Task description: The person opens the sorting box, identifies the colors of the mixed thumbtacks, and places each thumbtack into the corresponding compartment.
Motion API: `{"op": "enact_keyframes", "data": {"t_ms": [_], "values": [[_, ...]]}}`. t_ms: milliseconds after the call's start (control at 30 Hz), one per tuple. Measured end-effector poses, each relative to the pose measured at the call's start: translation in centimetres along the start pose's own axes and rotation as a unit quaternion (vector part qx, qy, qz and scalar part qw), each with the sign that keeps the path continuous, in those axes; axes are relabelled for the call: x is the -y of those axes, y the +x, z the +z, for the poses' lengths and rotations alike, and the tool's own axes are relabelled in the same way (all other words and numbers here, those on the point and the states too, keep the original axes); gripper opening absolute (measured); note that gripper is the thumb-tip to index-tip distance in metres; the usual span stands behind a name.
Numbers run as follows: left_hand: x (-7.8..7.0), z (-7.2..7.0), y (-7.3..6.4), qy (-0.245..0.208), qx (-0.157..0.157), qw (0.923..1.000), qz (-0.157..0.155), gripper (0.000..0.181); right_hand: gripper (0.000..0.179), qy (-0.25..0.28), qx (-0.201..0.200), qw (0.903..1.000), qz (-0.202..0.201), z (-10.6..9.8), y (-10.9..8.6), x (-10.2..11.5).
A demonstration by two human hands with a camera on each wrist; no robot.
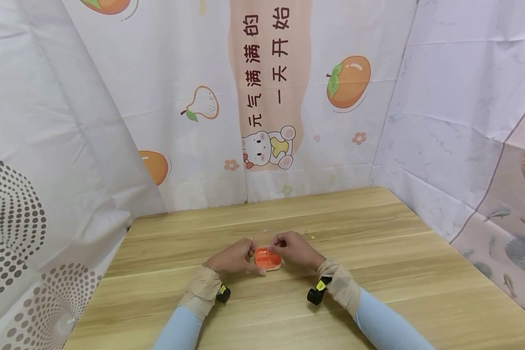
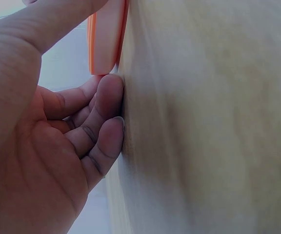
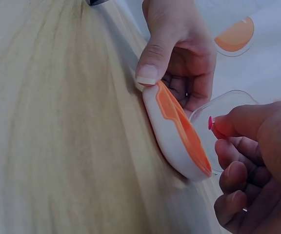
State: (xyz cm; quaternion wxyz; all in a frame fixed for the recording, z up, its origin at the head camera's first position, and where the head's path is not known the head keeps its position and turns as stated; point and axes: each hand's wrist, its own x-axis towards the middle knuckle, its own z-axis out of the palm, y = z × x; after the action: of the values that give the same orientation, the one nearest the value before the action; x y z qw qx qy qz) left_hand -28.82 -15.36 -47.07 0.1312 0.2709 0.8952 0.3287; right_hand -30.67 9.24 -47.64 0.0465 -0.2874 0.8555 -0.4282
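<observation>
A small pill box (image 1: 268, 259), white outside with orange compartments, lies on the table with its clear lid (image 3: 228, 105) raised. My left hand (image 1: 236, 257) holds the box at its left side; in the right wrist view its thumb presses the rim, with fingers behind. In the left wrist view the left hand (image 2: 57, 131) has curled fingers close along the tabletop, beside the box's end. Over the box's right side, my right hand (image 1: 295, 248) pinches a tiny pink round piece (image 3: 211, 123) between thumb and forefinger; its exact kind I cannot tell.
Two tiny gold-coloured pieces (image 1: 312, 237) lie on the wooden table (image 1: 179, 243) behind and right of the right hand. Printed curtains (image 1: 192, 146) stand along the back and both sides. A black camera (image 1: 316, 294) is strapped at the right wrist.
</observation>
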Motion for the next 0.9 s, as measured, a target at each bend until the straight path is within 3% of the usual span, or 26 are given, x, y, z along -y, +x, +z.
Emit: {"op": "enact_keyframes", "data": {"t_ms": [367,667,900], "values": [[-0.1,-0.1,-0.1,0.011,-0.005,0.9999,0.003,0.061,0.009,-0.005,-0.022,0.9997,-0.013,0.6,0.2,0.2],[0.0,0.0,-0.2,-0.001,-0.002,1.0,-0.001,0.061,0.008,-0.021,-0.037,0.9991,0.001,1.1,0.1,0.5],[-0.1,0.0,-0.1,0.014,-0.001,0.9999,0.004,0.059,0.007,-0.029,-0.048,0.9984,0.002,1.3,0.1,0.9]]}}
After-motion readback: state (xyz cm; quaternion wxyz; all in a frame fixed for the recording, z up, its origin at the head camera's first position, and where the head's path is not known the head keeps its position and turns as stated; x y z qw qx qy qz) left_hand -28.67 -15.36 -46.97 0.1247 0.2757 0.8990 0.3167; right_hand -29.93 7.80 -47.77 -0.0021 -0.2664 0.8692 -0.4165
